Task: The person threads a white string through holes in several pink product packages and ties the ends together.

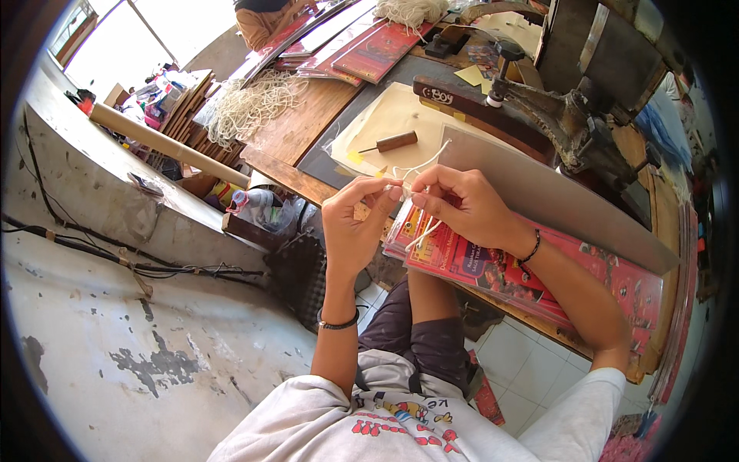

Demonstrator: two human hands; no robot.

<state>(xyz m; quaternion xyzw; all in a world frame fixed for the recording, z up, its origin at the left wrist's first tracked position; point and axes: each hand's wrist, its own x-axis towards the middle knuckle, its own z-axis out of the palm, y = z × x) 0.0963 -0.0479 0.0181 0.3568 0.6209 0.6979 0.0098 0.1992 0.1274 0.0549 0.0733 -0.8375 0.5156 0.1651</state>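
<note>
Above the table's front edge, my left hand (pixel 354 215) pinches a thin white cord (pixel 424 232) between thumb and fingertips. My right hand (pixel 466 205) pinches the same cord close beside it, the fingertips of both hands almost touching. Whether there is a knot between them is too small to tell. One length of cord rises toward the grey board, and another hangs over the red printed sheets (pixel 493 262), stacked in glossy clear covers under my right forearm. Behind these sheets a flat grey board (pixel 554 196) stands tilted. Beyond my hands lies a wooden-handled awl (pixel 396 142) on cream paper (pixel 377 115).
A tangled heap of white cord (pixel 250 108) lies at the far left of the table, near more red sheets (pixel 377 50). A dark metal machine (pixel 554 115) stands at the right. Another person's arm (pixel 258 27) shows at the back. A peeling wall (pixel 154 346) runs along the left.
</note>
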